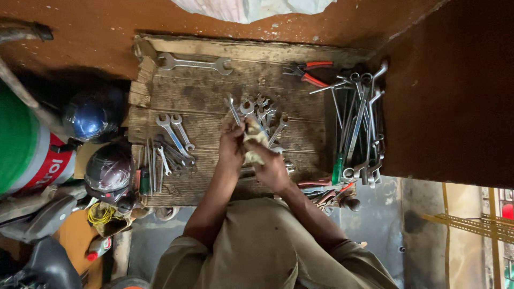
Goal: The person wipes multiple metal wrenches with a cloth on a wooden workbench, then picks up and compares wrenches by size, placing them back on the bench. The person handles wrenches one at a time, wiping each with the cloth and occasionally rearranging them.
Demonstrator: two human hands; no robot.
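My left hand (pixel 231 145) grips a metal wrench (pixel 233 109) whose head points away from me, over a worn wooden board (pixel 198 91). My right hand (pixel 270 167) presses a dirty pale rag (pixel 255 143) against the wrench shaft. Both hands meet near the middle of the board, just in front of a loose heap of small spanners (pixel 265 113).
A long spanner (pixel 195 63) lies at the board's far edge, red-handled pliers (pixel 310 72) to its right. A pile of long wrenches (pixel 358 123) fills the right side; several spanners (pixel 171 142) lie left. Two helmets (pixel 96 115) and a green drum (pixel 24 144) stand at left.
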